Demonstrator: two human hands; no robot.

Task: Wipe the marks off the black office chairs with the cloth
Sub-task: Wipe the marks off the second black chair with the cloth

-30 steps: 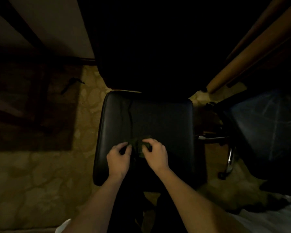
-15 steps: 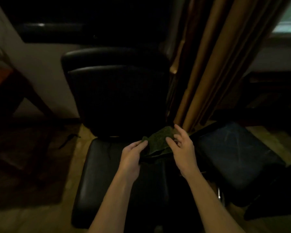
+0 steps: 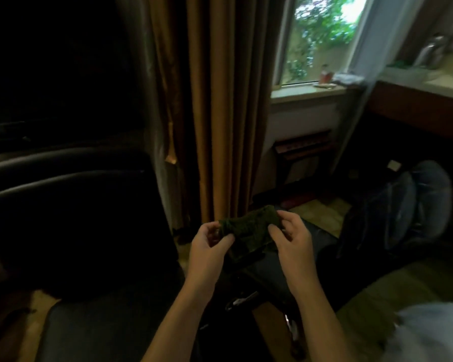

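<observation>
A black office chair (image 3: pixel 71 220) fills the dim left side, its backrest upright and its seat running to the bottom edge. Just right of the backrest hang gold-brown curtains (image 3: pixel 220 105), and beyond them a window (image 3: pixel 322 37) shows green leaves. A second dark chair (image 3: pixel 398 205) stands well apart at the right. The dark green cloth (image 3: pixel 249 231) is held in the air between both hands: the left hand (image 3: pixel 209 249) pinches its left edge with curled fingers, and the right hand (image 3: pixel 293 241) pinches its right edge. No writing can be read.
</observation>
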